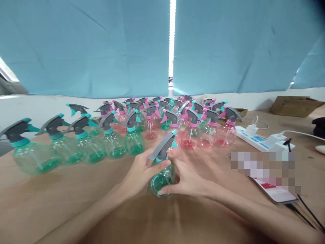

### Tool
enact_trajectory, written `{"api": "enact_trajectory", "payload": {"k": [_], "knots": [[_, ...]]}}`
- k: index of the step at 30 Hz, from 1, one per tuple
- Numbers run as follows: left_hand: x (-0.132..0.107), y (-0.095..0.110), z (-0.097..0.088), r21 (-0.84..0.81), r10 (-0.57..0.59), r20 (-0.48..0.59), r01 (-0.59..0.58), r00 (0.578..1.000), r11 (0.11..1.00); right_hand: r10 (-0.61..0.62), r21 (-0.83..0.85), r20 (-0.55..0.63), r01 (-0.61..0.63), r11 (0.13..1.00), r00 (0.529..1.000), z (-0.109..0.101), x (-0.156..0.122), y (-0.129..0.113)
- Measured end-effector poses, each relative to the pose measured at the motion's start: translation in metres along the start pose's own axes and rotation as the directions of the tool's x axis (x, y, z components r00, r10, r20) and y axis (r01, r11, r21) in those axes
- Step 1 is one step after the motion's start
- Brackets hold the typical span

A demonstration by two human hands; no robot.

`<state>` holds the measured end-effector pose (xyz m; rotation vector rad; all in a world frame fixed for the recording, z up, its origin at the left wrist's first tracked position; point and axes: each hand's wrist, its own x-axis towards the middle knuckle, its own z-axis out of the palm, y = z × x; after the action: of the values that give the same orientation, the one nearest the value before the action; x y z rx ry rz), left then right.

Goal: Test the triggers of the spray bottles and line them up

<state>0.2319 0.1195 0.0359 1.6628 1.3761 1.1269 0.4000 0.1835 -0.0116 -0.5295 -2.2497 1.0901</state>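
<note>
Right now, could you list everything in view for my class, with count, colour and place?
Held spray bottle: one, green, grey head, front centre
Row bottles: five, green, left
Back bottles: many, overlapping, exact count unclear, pink and green, centre to right
Power strip: one, white, right
Plugs: at least two, white, on the strip
Cables: several, white and black, right
Phone: one, partly pixelated, right
Container: one, brown, back right
Dark object: one, black, right edge
Curtain: blue, background
Wall: white, behind table
Table: one, brown, beneath
Left hand: one, bare, on bottle
Right hand: one, bare, on bottle
</note>
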Motion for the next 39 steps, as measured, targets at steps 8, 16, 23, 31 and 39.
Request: {"api": "enact_trajectory", "payload": {"k": [8,16,23,31,39], "knots": [[0.017,0.005,-0.002,-0.021,0.008,0.095,-0.006,0.995,1.000,-0.019,0.053,0.061,0.016,0.998,0.998,-0.012,0.004,0.011],[0.021,0.008,-0.005,-0.029,0.017,0.222,-0.010,0.975,1.000,-0.028,0.011,0.071,0.028,1.000,0.997,-0.019,0.003,0.011],[0.020,0.013,-0.010,0.179,0.024,0.192,-0.059,0.981,0.982,-0.062,0.047,0.062,0.059,0.997,0.996,-0.011,0.004,0.008],[0.018,0.020,-0.012,0.071,0.109,0.161,-0.122,0.981,0.990,-0.029,0.193,0.081,0.013,0.981,0.996,0.013,0.006,0.017],[0.007,0.012,-0.013,0.003,0.077,0.115,-0.078,0.990,0.997,-0.010,0.175,0.098,-0.007,0.985,0.995,0.032,0.013,0.009]]}}
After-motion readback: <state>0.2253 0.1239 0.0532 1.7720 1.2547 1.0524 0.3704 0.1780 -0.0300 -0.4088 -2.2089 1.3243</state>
